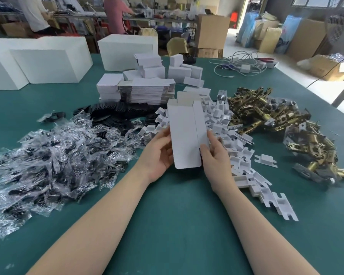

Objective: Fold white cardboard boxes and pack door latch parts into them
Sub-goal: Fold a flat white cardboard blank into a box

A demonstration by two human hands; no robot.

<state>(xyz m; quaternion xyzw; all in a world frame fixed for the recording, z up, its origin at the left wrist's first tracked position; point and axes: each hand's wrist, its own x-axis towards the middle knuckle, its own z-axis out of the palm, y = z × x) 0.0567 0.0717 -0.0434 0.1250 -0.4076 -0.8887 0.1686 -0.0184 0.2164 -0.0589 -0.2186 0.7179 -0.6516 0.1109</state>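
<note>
**Flat box blank held up over the table, not yet opened**

While the box blank was held between both hands above the green table, it was flat, its end flaps pointing away from the person and its rounded tuck flap nearest them. The left hand gripped the left long edge, thumb on the face and fingers behind; the right hand pinched the lower right edge beside the crease, thumb on the front.

The blank looked thin and light — stiff along its panels, weak at the creases, easily dented by a hard squeeze. My judgement is that the long edges were the right place to hold it, so that pressing them toward each other would pop the sleeve open; the flaps would bend if used as handles.

Just behind it lay a heap of white inserts, trailing toward the person on the right. Beyond those, to the right, sat the pile of brass latches — heavy and hard-edged by the look of them. To the left were black plates and a spread of clear bags holding dark parts. Farther back stood a stack of flat blanks, some folded boxes and large foam blocks.
</note>
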